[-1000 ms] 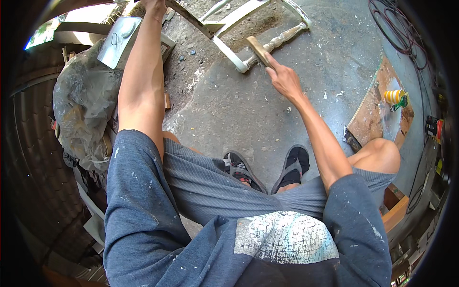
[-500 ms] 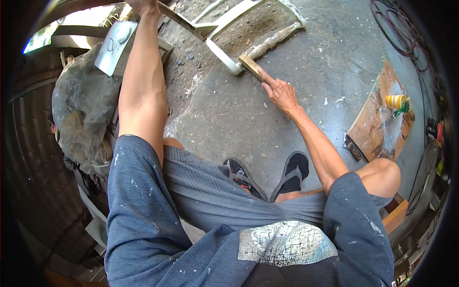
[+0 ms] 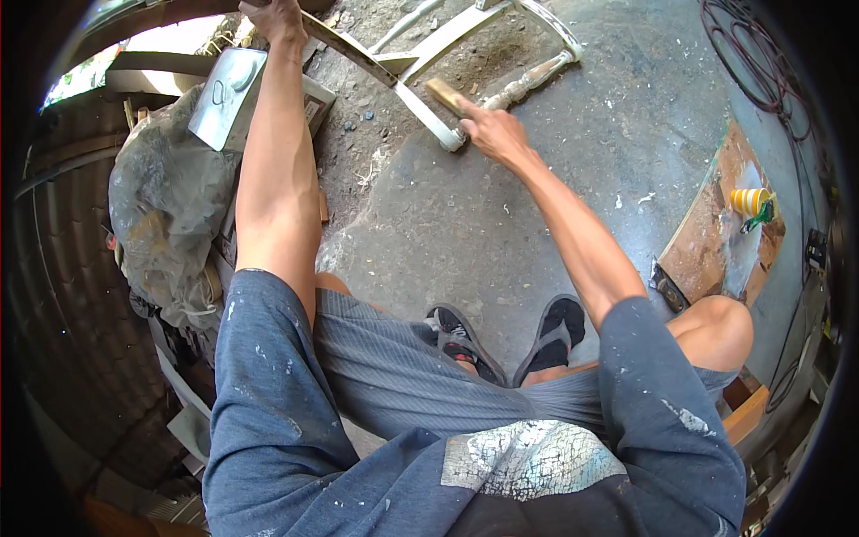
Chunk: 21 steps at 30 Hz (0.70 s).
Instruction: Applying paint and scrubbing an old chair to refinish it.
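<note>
My left hand [image 3: 276, 20], at the top left, is closed around a dark wooden part of a chair frame; the view's edge cuts off some of its fingers. The chair frame [image 3: 443, 38] is white, with worn paint and a turned leg [image 3: 528, 82] that looks partly bare. In my right hand [image 3: 499, 134] is a small flat wooden block [image 3: 445, 93], yellowish brown, gripped with the index finger stretched along it. The block lies by the white rail, close to its lower end; whether it touches cannot be made out. Its underside is hidden.
A clear plastic sheet [image 3: 170, 197] covers a heap at left, beside a metal sheet [image 3: 224, 98]. Right of me, a stained board [image 3: 707, 233] carries a yellow-striped cup [image 3: 749, 200]. Coiled cables [image 3: 756, 67] lie at the far right. My sandalled feet [image 3: 465, 340] rest on the concrete.
My right hand has moved up and to the left with the wooden block, farther along the white rail. My left hand keeps its hold; the whole view has shifted slightly.
</note>
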Motion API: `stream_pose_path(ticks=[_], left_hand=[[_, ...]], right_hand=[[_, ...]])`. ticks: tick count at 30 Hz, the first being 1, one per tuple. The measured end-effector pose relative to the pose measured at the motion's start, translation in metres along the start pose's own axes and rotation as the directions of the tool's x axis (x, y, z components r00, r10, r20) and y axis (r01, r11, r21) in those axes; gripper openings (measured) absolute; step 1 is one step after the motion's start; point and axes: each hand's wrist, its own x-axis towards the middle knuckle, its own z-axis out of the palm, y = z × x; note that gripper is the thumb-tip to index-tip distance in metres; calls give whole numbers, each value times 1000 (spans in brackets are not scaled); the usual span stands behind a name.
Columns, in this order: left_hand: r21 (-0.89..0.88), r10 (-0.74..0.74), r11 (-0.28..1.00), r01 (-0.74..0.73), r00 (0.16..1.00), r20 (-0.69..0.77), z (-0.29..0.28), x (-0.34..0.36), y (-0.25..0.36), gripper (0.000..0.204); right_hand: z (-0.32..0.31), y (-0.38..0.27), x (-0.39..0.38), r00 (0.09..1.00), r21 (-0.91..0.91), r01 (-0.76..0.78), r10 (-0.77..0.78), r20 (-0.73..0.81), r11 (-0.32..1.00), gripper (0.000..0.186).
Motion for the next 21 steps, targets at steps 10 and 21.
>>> stream_pose_path(ticks=[10, 21], left_hand=[[-12, -71, 997, 70, 997, -26, -21, 2, 32, 59], [84, 85, 994, -73, 986, -146, 8, -4, 39, 93]], right_hand=[[-11, 17, -96, 946, 274, -91, 169, -276, 957, 53], [-3, -12, -106, 981, 107, -77, 95, -169, 991, 51]])
